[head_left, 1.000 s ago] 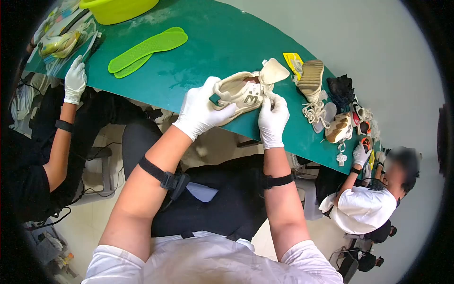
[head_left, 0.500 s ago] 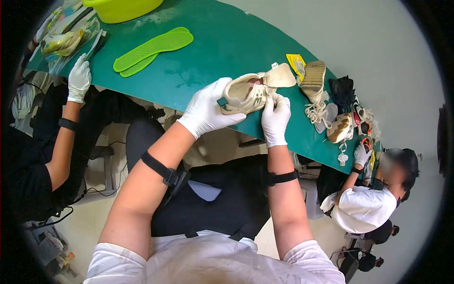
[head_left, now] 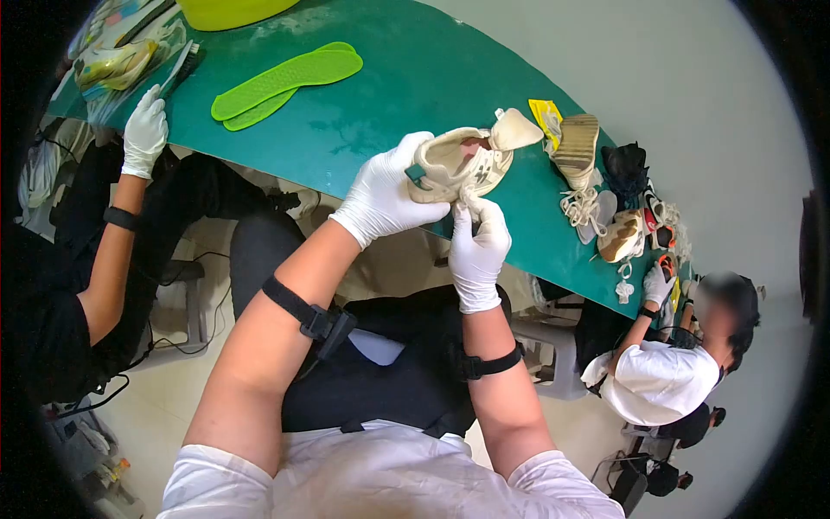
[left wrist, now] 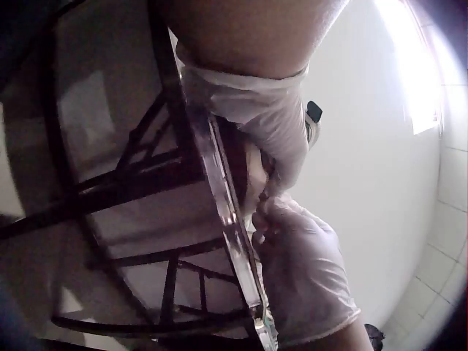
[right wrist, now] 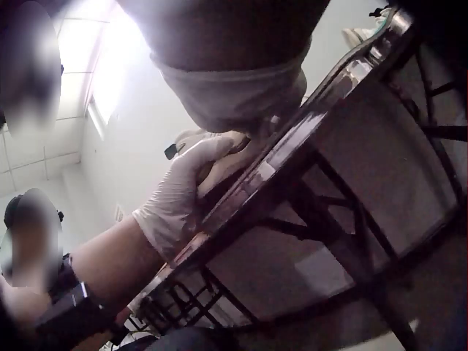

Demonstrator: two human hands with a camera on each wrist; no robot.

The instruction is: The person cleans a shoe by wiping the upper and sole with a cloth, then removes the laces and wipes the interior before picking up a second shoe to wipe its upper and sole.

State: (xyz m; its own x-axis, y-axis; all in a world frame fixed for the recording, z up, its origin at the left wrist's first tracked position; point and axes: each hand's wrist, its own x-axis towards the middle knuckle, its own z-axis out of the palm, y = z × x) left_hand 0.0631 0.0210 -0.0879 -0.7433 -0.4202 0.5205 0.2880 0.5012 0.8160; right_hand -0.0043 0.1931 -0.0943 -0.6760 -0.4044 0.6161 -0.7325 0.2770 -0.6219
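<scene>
In the head view a cream sneaker [head_left: 445, 186] is held over the table's near edge, its opening up and its tongue [head_left: 516, 130] folded outward. My gloved left hand [head_left: 385, 195] grips it round the heel, thumb along the near side, beside a small dark green tab [head_left: 415, 172]. My gloved right hand [head_left: 480, 251] is at the near side of the sneaker, thumb and fingers pinching the cream shoelace [head_left: 472, 188] there. In the left wrist view the fingertips of the right hand [left wrist: 300, 270] come close under the left hand [left wrist: 274, 131]; the lace is mostly hidden.
Two green insoles [head_left: 290, 84] lie on the green table [head_left: 389, 86], with a yellow-green basin [head_left: 233, 12] behind. At the right are a sole-up shoe [head_left: 577, 151], a yellow packet [head_left: 546, 117] and several other shoes. People sit on both sides; a gloved hand [head_left: 145, 134] is at the left.
My right hand has moved from beside the tongue back toward me and left along the sneaker's near side. The left hand keeps its grip, and the sneaker has shifted slightly right in view.
</scene>
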